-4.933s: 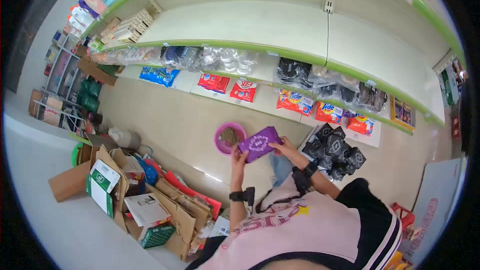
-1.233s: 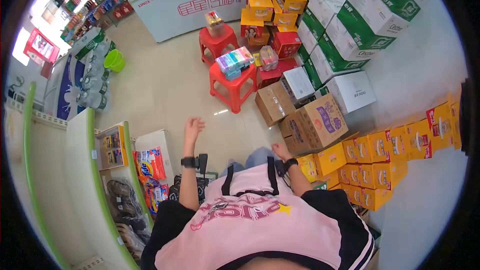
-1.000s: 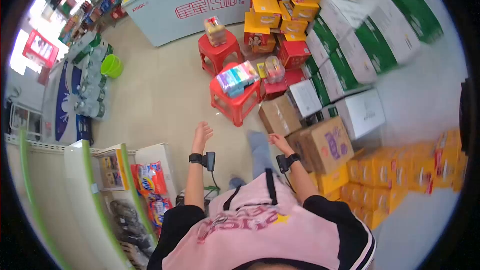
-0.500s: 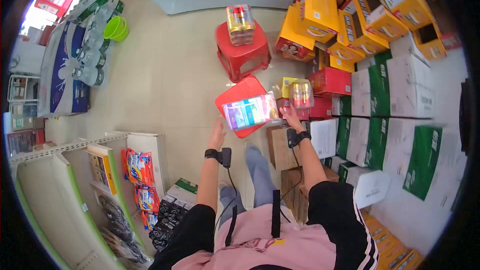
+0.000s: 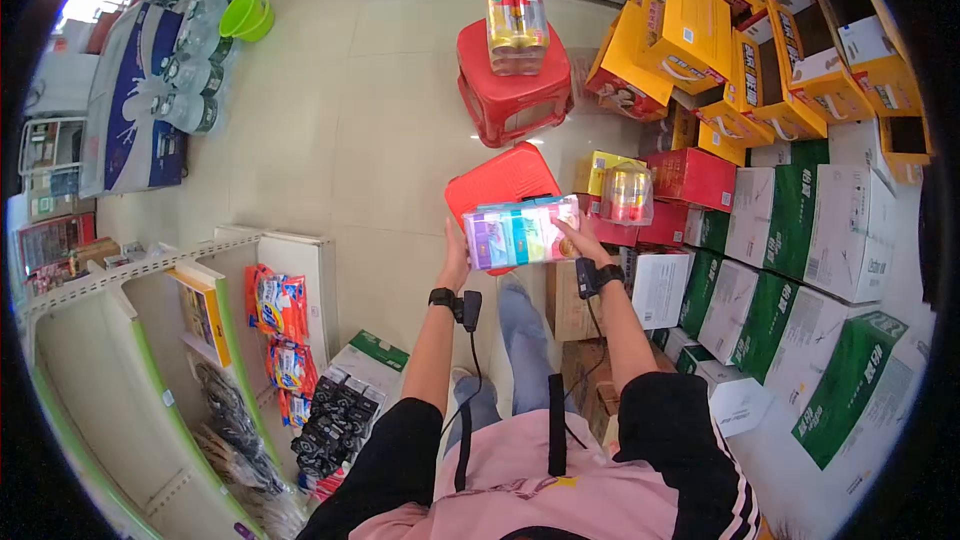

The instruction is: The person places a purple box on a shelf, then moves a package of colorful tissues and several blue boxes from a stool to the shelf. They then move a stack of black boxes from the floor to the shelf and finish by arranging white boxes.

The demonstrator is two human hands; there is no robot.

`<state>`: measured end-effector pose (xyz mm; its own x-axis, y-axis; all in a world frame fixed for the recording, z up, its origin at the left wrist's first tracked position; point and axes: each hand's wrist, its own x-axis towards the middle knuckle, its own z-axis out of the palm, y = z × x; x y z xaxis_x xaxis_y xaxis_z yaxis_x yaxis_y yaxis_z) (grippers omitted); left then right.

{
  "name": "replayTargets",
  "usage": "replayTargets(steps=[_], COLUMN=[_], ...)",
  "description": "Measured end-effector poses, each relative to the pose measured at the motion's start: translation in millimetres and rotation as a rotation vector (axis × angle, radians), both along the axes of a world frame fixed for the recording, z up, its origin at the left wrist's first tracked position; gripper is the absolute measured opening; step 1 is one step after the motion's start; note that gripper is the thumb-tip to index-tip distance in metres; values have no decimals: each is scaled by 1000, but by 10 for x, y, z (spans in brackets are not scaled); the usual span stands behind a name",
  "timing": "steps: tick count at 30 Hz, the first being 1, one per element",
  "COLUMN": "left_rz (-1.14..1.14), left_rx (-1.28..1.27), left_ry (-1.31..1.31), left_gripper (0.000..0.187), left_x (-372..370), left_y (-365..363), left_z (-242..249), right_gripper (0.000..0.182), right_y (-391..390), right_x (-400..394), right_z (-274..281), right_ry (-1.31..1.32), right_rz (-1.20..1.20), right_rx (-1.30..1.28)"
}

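Note:
A flat plastic-wrapped pack (image 5: 520, 232) with purple, teal, pale and pink bands is held between my two hands, above a red plastic stool (image 5: 505, 178). My left hand (image 5: 456, 256) presses along the purple end. Round the pink end, my right hand (image 5: 577, 242) has its thumb on top; its other fingers are mostly hidden beneath. What the pack contains I cannot make out. Both wrists carry black straps with small cabled devices.
Farther off, a second red stool (image 5: 512, 90) bears a wrapped pack of cans (image 5: 517, 30). To the right, another can pack (image 5: 627, 193) sits by red boxes (image 5: 690, 178), with yellow cartons (image 5: 685, 25) and green-white cartons (image 5: 770, 215) stacked beyond. Shelving (image 5: 130, 340) stands at left.
My hands have closed in on the pack from both sides and now grip its ends; before, they were apart from it or barely at its edge. The view has shifted slightly.

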<state>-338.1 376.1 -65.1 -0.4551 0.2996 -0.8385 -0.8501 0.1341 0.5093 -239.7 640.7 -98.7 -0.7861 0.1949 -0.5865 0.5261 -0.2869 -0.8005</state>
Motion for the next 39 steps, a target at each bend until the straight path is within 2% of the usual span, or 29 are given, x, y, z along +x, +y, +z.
replayTargets(steps=[5,7,8,9,11,13,15,20,22,25,26,29,30,31,32,33,34,35,37,38,39], left_rz=[73,-7,-7,32,73,77,125,307,343,356,389,737,833,914,961,1068,1005,1152,1260,1364,1415], left_rx=[-48,-25,-25,-32,-39,38,73,170,69,-63,-37,-194,-247,-326,-374,-430,-328,-371,-387,-523,-561], left_ry=[4,17,13,49,87,151,199,415,593,848,893,996,1030,1029,954,927,1113,1092,1171,1121,940], left_gripper=[108,105,105,101,97,88,92,96,93,91,90,91,91,90,89,88,68,69,69,69,69], left_x=[43,4,12,27,53,105,194,577,765,1194,1542,2796,3289,3807,3968,4807,5475,6068,7190,7811,6802], left_y=[63,55,79,108,96,-22,-114,-431,-696,-1370,-1653,-2555,-2866,-3165,-3280,-3535,-3674,-3861,-4017,-4265,-3864], left_z=[84,94,106,134,252,300,697,2197,2688,3166,3575,4152,4297,4400,4454,4568,4855,4961,5678,5386,5901], right_gripper=[75,75,72,72,70,71,71,73,76,82,85,87,90,93,93,94,94,94,94,93,93], right_y=[-37,-20,-9,-4,-5,-47,-108,-481,-749,-1281,-1582,-2566,-2952,-3307,-3452,-3836,-4211,-4602,-5340,-5676,-5341], right_x=[120,146,141,116,97,98,90,193,230,352,575,1276,1572,1799,1831,2392,2772,3183,4012,4415,3381], right_z=[20,-36,-54,10,193,695,1167,2364,2744,3311,3492,4197,4642,4585,4648,4819,4974,5120,5352,5419,5626], right_ry=[-70,-29,-55,-57,98,133,187,435,552,696,621,645,691,783,747,765,781,766,762,723,506], right_rz=[-142,-176,-164,-162,-152,-159,-155,-101,-91,-23,43,239,293,397,440,542,667,748,949,1038,1064], right_rx=[-65,-138,-27,-26,54,65,77,148,77,-70,-59,-263,-311,-302,-294,-306,-343,-366,-416,-440,-431])
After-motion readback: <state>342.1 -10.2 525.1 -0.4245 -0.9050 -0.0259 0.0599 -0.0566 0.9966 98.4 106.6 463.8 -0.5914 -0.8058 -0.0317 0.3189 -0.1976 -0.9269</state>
